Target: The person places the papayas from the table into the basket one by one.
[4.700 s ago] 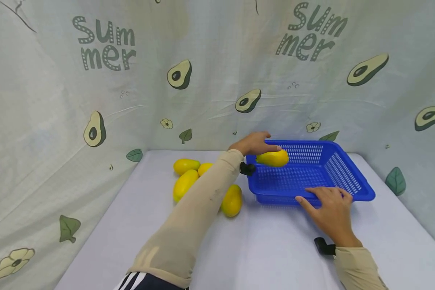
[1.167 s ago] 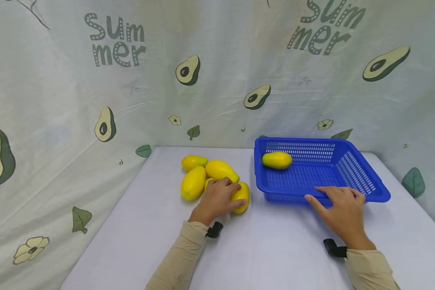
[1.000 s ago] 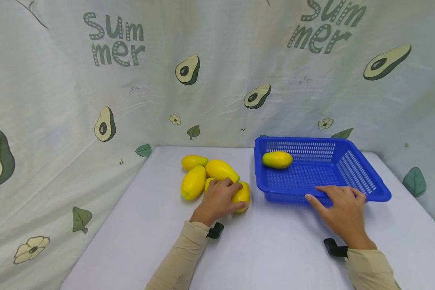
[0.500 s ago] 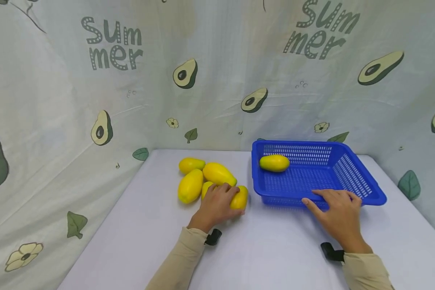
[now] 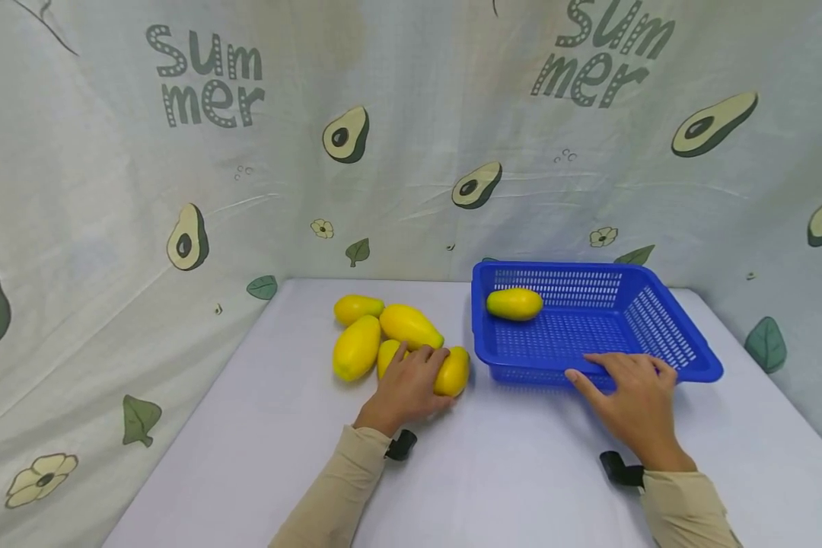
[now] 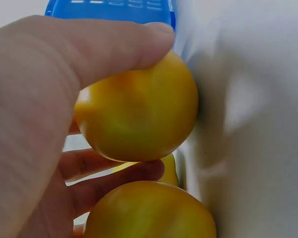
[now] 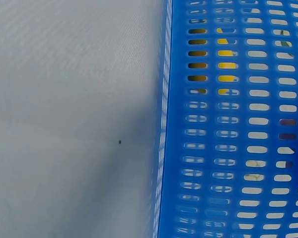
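In the head view my left hand (image 5: 411,384) reaches to the near right of a group of yellow papayas and grips the rightmost papaya (image 5: 454,371). The left wrist view shows the thumb on one side of this papaya (image 6: 139,114) and fingers on the other, between it and a second papaya (image 6: 151,210). My right hand (image 5: 633,407) holds the near rim of a blue plastic basket (image 5: 534,365), fingers over the edge and thumb outside. One papaya (image 5: 514,304) lies in the basket's back left corner. The right wrist view shows the slotted basket wall (image 7: 241,114).
More papayas lie close together left of the basket: one at the back (image 5: 358,309), one at the left (image 5: 356,350), one in the middle (image 5: 411,326) and one partly under my hand (image 5: 387,356). A printed cloth (image 5: 397,114) hangs behind the white table (image 5: 260,441).
My left hand has let go of a papaya in the basket and come back to the group. Over the last second its grip on the rightmost papaya shifted slightly. My right hand stays at the rim.
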Motion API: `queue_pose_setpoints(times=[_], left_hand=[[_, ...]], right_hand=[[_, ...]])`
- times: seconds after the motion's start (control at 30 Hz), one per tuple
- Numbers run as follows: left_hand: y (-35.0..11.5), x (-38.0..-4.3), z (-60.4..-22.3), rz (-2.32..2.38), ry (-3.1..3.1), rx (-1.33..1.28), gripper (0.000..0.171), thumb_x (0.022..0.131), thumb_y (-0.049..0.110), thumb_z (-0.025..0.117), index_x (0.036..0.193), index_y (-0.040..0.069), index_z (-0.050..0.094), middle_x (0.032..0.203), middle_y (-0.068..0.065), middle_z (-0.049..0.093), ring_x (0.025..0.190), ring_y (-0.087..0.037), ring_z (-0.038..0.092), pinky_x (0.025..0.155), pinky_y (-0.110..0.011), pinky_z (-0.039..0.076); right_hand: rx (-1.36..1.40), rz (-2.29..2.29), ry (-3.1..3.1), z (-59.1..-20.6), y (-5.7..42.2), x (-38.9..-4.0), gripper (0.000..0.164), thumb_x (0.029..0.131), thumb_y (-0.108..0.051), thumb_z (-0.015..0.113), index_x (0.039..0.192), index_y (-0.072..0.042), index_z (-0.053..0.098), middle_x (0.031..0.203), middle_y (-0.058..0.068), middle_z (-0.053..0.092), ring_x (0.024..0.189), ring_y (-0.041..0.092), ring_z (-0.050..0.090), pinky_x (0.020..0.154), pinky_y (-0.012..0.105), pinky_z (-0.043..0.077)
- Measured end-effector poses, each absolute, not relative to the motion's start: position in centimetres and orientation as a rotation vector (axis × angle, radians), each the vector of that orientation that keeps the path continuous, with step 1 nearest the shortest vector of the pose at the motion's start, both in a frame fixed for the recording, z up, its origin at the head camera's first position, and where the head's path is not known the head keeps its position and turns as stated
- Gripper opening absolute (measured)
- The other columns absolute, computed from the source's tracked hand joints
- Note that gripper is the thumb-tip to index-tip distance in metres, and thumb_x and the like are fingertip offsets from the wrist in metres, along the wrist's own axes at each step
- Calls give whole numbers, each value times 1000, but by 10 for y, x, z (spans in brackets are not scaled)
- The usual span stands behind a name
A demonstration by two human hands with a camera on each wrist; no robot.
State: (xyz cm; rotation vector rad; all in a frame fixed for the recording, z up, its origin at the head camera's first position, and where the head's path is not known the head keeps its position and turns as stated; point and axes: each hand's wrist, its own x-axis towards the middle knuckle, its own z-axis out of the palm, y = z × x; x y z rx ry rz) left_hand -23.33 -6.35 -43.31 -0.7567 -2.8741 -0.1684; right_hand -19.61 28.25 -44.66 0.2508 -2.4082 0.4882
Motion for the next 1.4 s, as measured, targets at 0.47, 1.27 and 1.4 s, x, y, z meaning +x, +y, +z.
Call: queue_pose_setpoints(times=[0.47, 1.27, 1.4], left_hand=[[-72, -241, -426, -290, -2879, -676, 77, 87, 52, 72, 148, 14, 46, 138, -8, 57, 123, -25, 56, 116, -53, 24], [-69, -246, -431, -765, -2726, -703, 76, 91, 40, 70, 155, 17, 36, 145, -11, 46, 114, -24, 59, 100, -41, 49], [-69, -247, -433, -835, -2748, -704, 76, 90, 37, 73, 154, 17, 37, 146, -11, 46, 119, -24, 57, 102, -42, 48]], right_hand=[[270, 497, -2384, -445, 279, -204, 50, 83, -46, 78, 112, -6, 72, 109, 20, 70, 109, 42, 52, 97, 66, 23], [258, 491, -2392, -445, 283, -201, 50, 84, -46, 77, 112, -6, 72, 109, 21, 69, 109, 43, 52, 96, 67, 23], [245, 484, -2411, -447, 283, -198, 50, 84, -47, 77, 112, -5, 71, 109, 22, 69, 109, 44, 52, 97, 68, 23]])
